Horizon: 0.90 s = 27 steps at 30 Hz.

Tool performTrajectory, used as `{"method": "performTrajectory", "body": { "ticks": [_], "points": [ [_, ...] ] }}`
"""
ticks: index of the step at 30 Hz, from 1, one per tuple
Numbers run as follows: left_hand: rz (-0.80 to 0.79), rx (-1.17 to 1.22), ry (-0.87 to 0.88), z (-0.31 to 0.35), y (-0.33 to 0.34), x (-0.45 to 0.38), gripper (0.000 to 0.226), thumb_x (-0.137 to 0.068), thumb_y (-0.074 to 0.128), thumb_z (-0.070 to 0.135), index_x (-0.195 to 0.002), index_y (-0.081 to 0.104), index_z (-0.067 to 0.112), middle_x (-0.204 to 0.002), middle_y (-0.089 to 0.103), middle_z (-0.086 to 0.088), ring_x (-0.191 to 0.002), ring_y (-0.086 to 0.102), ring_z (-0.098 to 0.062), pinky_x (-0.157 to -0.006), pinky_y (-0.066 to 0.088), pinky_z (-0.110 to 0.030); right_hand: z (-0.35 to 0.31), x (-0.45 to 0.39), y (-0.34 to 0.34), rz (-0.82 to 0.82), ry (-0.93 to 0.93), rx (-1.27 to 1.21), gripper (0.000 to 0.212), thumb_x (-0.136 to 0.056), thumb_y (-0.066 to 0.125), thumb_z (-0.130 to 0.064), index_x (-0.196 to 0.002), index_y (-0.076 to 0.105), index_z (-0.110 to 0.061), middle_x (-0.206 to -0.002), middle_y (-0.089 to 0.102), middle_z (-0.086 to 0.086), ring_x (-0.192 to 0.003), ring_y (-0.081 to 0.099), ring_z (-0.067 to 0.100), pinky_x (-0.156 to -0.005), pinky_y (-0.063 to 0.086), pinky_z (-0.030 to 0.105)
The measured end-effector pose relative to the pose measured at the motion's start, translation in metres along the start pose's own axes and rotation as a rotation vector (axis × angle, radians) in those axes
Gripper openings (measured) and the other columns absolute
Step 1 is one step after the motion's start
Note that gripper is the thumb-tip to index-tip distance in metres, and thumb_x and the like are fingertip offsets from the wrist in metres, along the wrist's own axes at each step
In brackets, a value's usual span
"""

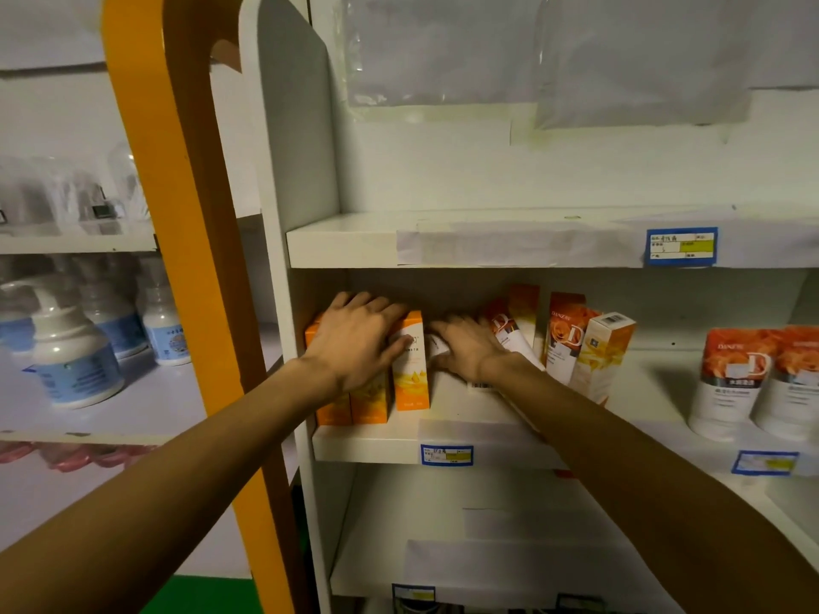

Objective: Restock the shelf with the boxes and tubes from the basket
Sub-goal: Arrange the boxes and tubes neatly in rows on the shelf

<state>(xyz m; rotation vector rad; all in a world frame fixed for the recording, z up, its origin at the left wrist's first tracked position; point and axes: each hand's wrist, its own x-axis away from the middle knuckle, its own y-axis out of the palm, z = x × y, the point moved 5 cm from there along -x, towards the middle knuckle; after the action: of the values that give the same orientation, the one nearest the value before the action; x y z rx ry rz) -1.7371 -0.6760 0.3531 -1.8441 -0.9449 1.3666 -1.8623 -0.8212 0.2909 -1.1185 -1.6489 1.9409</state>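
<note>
Flanking three orange boxes: two hands.

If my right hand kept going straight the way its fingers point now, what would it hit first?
Probably the orange box your left hand rests on. The right hand points left and slightly inward, its fingers on a white item that is mostly hidden. Depth is unclear, so it might slip behind that box.

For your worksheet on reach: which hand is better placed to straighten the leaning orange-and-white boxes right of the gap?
Right hand: it lies beside the leaning orange-and-white boxes; the left hand rests on upright orange cartons.
</note>
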Motion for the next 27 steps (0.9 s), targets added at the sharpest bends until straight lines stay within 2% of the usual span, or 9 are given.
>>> {"method": "performTrajectory", "body": {
  "ticks": [3, 7, 10, 13, 17, 20, 22, 24, 27],
  "points": [
    [0.001, -0.010, 0.001, 0.001, 0.000, 0.001, 0.052, -0.099, 0.039, 0.054, -0.143, 0.045, 0.027, -0.137, 0.056, 0.001, -0.128, 0.048, -0.021, -0.107, 0.031, -0.039, 0.004, 0.003, -0.013, 0.159, 0.032, -0.156, 0.058, -0.085, 0.070, -0.044, -0.137, 0.053, -0.027, -0.140, 0.049, 0.006, -0.126, 0.048, 0.028, -0.102, 0.041, 0.038],
    [-0.013, -0.004, -0.003, 0.000, 0.002, 0.000, 0.052, -0.100, 0.038, 0.054, -0.143, 0.044, 0.026, -0.137, 0.056, 0.000, -0.127, 0.048, -0.021, -0.107, 0.032, -0.039, 0.015, 0.011, -0.027, 0.259, 0.108, -0.354, 0.068, -0.081, 0.076, -0.039, -0.141, 0.047, -0.028, -0.138, 0.050, 0.003, -0.122, 0.052, 0.025, -0.094, 0.047, 0.032],
    [-0.024, 0.003, -0.014, 0.000, 0.004, 0.001, 0.053, -0.100, 0.036, 0.054, -0.145, 0.042, 0.026, -0.138, 0.055, 0.000, -0.128, 0.047, -0.021, -0.108, 0.032, -0.039, 0.022, 0.020, -0.038, 0.329, 0.154, -0.610, 0.073, -0.080, 0.079, -0.036, -0.143, 0.043, -0.030, -0.135, 0.056, 0.001, -0.119, 0.056, 0.020, -0.097, 0.052, 0.034],
    [-0.043, 0.018, -0.033, -0.002, 0.007, 0.000, 0.054, -0.100, 0.036, 0.054, -0.147, 0.039, 0.026, -0.142, 0.052, 0.000, -0.132, 0.044, -0.022, -0.112, 0.030, -0.041, 0.026, 0.027, -0.047, 0.396, 0.205, -0.781, 0.068, -0.079, 0.082, -0.028, -0.139, 0.050, -0.024, -0.130, 0.060, 0.002, -0.116, 0.059, 0.018, -0.096, 0.053, 0.033],
    [-0.046, 0.027, -0.043, 0.000, 0.005, -0.001, 0.054, -0.101, 0.036, 0.054, -0.147, 0.039, 0.026, -0.143, 0.051, 0.000, -0.133, 0.043, -0.022, -0.113, 0.030, -0.041, 0.027, 0.035, -0.055, 0.302, 0.228, -0.919, 0.062, -0.079, 0.079, -0.016, -0.135, 0.055, -0.025, -0.120, 0.065, -0.001, -0.106, 0.063, 0.016, -0.085, 0.054, 0.024],
    [-0.056, 0.032, -0.044, 0.000, 0.006, -0.001, 0.054, -0.101, 0.037, 0.053, -0.148, 0.038, 0.027, -0.143, 0.050, -0.001, -0.133, 0.043, -0.022, -0.112, 0.031, -0.041, 0.025, 0.043, -0.062, 0.227, 0.226, -0.912, 0.064, -0.076, 0.075, -0.014, -0.135, 0.055, -0.030, -0.116, 0.065, -0.004, -0.100, 0.065, 0.013, -0.087, 0.057, 0.031],
    [-0.058, 0.044, -0.052, 0.001, 0.005, -0.001, 0.054, -0.101, 0.038, 0.052, -0.148, 0.039, 0.027, -0.144, 0.049, -0.001, -0.133, 0.043, -0.023, -0.112, 0.031, -0.041, 0.021, 0.049, -0.065, 0.192, 0.224, -0.905, 0.072, -0.070, 0.072, -0.014, -0.138, 0.052, -0.030, -0.119, 0.064, -0.003, -0.101, 0.063, 0.012, -0.086, 0.056, 0.029],
    [-0.053, 0.057, -0.053, 0.002, 0.003, -0.002, 0.052, -0.100, 0.042, 0.050, -0.146, 0.041, 0.027, -0.143, 0.050, -0.002, -0.132, 0.043, -0.024, -0.111, 0.032, -0.041, 0.014, 0.054, -0.062, 0.142, 0.217, -0.915, 0.081, -0.065, 0.070, -0.013, -0.141, 0.049, -0.031, -0.124, 0.062, -0.001, -0.104, 0.064, 0.016, -0.088, 0.058, 0.036],
    [-0.065, 0.088, -0.067, 0.003, 0.001, -0.007, 0.049, -0.099, 0.047, 0.046, -0.144, 0.045, 0.026, -0.141, 0.051, -0.003, -0.131, 0.044, -0.025, -0.109, 0.032, -0.041, 0.002, 0.061, -0.058, 0.080, 0.201, -0.931, 0.085, -0.066, 0.069, -0.006, -0.144, 0.044, -0.029, -0.121, 0.063, 0.001, -0.099, 0.068, 0.020, -0.083, 0.061, 0.044]
  ]
}}
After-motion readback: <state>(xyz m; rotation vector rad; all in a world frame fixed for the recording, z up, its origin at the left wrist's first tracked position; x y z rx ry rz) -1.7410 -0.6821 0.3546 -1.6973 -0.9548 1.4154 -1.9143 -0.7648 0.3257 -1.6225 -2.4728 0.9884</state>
